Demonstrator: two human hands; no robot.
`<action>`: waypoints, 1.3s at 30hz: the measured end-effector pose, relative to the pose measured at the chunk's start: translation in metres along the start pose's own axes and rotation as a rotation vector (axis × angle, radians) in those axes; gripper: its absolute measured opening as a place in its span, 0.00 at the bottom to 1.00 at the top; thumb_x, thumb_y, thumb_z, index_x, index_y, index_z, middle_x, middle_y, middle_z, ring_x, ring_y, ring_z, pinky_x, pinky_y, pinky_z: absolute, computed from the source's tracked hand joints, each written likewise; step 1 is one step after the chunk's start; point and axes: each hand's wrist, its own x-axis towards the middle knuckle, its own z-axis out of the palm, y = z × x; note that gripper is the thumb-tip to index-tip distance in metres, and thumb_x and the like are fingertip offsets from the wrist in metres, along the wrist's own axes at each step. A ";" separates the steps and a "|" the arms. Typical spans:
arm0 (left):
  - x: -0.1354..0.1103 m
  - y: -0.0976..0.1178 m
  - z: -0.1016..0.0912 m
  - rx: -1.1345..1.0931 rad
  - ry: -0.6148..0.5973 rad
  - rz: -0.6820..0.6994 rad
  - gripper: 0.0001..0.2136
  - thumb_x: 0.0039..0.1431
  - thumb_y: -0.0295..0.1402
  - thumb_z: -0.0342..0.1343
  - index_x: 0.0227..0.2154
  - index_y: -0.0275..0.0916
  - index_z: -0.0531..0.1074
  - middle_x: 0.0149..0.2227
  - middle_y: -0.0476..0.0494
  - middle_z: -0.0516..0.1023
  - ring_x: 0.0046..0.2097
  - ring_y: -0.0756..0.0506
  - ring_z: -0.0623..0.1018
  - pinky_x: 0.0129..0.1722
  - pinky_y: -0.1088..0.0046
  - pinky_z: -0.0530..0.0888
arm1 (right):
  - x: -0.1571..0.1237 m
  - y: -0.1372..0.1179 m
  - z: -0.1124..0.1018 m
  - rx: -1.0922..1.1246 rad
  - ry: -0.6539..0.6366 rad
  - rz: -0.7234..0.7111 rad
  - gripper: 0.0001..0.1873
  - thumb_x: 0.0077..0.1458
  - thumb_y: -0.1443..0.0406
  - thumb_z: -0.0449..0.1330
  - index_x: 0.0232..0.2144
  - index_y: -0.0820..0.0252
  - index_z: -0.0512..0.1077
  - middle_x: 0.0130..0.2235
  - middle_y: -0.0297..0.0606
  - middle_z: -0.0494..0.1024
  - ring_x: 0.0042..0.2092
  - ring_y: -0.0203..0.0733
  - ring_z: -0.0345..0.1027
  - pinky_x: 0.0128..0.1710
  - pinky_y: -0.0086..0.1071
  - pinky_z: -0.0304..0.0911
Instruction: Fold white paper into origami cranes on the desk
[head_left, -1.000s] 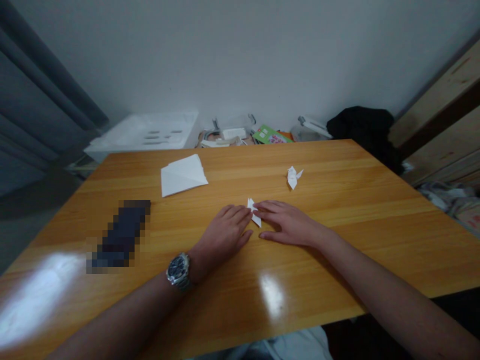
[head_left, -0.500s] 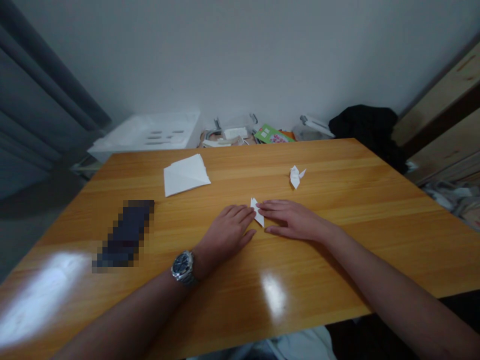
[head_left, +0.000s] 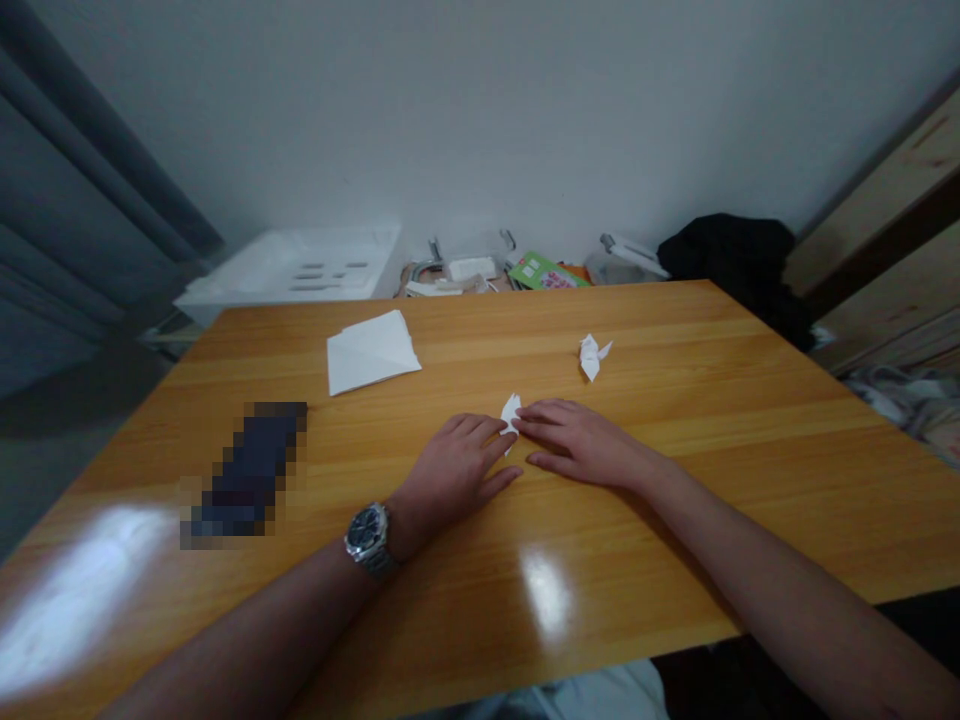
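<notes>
A small piece of folded white paper (head_left: pixel 511 407) lies on the wooden table, pointed at its far end and partly covered by fingers. From the left, my left hand (head_left: pixel 457 465) touches it with flat, stretched fingertips, the thumb spread toward me. My right hand (head_left: pixel 574 440) reaches in from the right, its extended fingertips on the paper's right edge and the thumb apart. Neither hand is closed around the paper. Beyond my right hand sits a white folded-paper figure (head_left: pixel 592 357) with pointed tips.
White paper sheets (head_left: pixel 373 352) lie at the back left of the table (head_left: pixel 645 590). A dark pixelated object (head_left: pixel 251 470) is to the left. Behind the far edge are a white tray (head_left: pixel 300 265), a green booklet (head_left: pixel 546 271) and a black cloth-like heap (head_left: pixel 731 255).
The folded paper has turned slightly, its far tip now leaning right. My left fingers have shifted a little over its near part, and the left thumb has moved slightly right.
</notes>
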 end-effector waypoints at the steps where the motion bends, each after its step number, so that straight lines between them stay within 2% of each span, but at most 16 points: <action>1: 0.000 0.000 0.000 -0.001 0.004 -0.008 0.19 0.69 0.43 0.52 0.56 0.38 0.71 0.54 0.38 0.76 0.54 0.38 0.74 0.57 0.56 0.70 | 0.000 0.000 0.000 0.008 0.011 -0.004 0.25 0.65 0.57 0.59 0.61 0.60 0.70 0.59 0.50 0.75 0.60 0.53 0.67 0.61 0.51 0.63; 4: 0.000 -0.001 0.001 0.007 0.021 -0.030 0.19 0.70 0.42 0.52 0.56 0.37 0.71 0.53 0.37 0.77 0.53 0.39 0.74 0.57 0.57 0.70 | 0.002 -0.001 -0.001 0.043 0.040 -0.019 0.22 0.66 0.59 0.59 0.60 0.59 0.71 0.56 0.49 0.77 0.57 0.51 0.69 0.58 0.49 0.66; 9: -0.002 -0.004 0.004 0.029 0.029 -0.088 0.20 0.69 0.41 0.53 0.58 0.36 0.70 0.56 0.36 0.75 0.55 0.37 0.74 0.58 0.55 0.70 | 0.003 -0.003 -0.002 0.076 0.086 -0.037 0.21 0.67 0.60 0.58 0.60 0.56 0.71 0.56 0.47 0.77 0.57 0.51 0.70 0.58 0.49 0.66; 14: -0.002 -0.011 0.009 -0.008 0.025 -0.084 0.16 0.69 0.39 0.53 0.55 0.38 0.73 0.55 0.37 0.76 0.54 0.38 0.75 0.57 0.57 0.72 | 0.004 0.002 0.004 0.047 0.162 -0.004 0.18 0.68 0.62 0.56 0.58 0.54 0.72 0.57 0.46 0.76 0.58 0.50 0.70 0.58 0.49 0.66; 20: 0.001 -0.015 0.009 -0.040 0.021 -0.084 0.14 0.68 0.37 0.54 0.52 0.38 0.74 0.53 0.38 0.78 0.53 0.39 0.76 0.56 0.57 0.72 | 0.005 0.009 0.012 0.002 0.133 -0.001 0.15 0.67 0.65 0.56 0.53 0.59 0.76 0.55 0.48 0.78 0.56 0.51 0.72 0.57 0.48 0.68; 28: 0.004 -0.015 0.005 -0.084 0.043 -0.084 0.09 0.69 0.35 0.54 0.46 0.38 0.76 0.46 0.40 0.81 0.47 0.41 0.79 0.50 0.60 0.74 | 0.003 0.006 0.013 0.082 0.133 -0.001 0.12 0.67 0.66 0.57 0.48 0.55 0.78 0.48 0.44 0.80 0.49 0.45 0.75 0.50 0.40 0.71; 39: 0.004 -0.017 0.005 -0.086 0.049 -0.111 0.09 0.68 0.34 0.55 0.45 0.39 0.77 0.44 0.41 0.81 0.45 0.42 0.78 0.48 0.62 0.74 | 0.008 0.006 0.010 0.138 0.162 0.007 0.10 0.65 0.66 0.59 0.46 0.56 0.78 0.45 0.43 0.80 0.47 0.45 0.74 0.48 0.40 0.70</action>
